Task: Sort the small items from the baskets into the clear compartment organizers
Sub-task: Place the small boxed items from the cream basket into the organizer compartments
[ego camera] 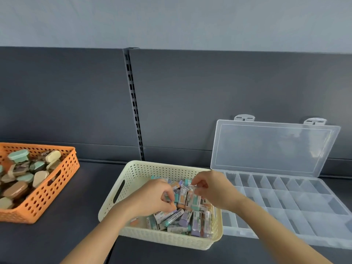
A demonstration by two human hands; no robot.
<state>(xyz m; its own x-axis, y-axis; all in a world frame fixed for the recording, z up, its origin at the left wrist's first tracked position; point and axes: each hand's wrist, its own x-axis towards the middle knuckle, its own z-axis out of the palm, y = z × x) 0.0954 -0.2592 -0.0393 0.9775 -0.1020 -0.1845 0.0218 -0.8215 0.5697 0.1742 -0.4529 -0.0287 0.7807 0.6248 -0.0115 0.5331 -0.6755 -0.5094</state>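
Both hands are inside the cream basket (133, 174). The left hand (150, 199) curls round a teal eraser (168, 197); the right hand (211, 189) pinches a second eraser (191, 184) towards the basket's far side. The organizer (304, 206) lies open just right of the basket. Best to lift each piece clear of the basket's rim, then give each colour its own compartment. The orange basket (57, 189) sits well left.

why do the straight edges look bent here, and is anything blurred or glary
Head view: the wide-angle lens bows the slotted upright; light is soft and even, shadows faint; the organizer lid carries pale glare; the left hand and right hand, pinching small items in the cream basket, look slightly soft.
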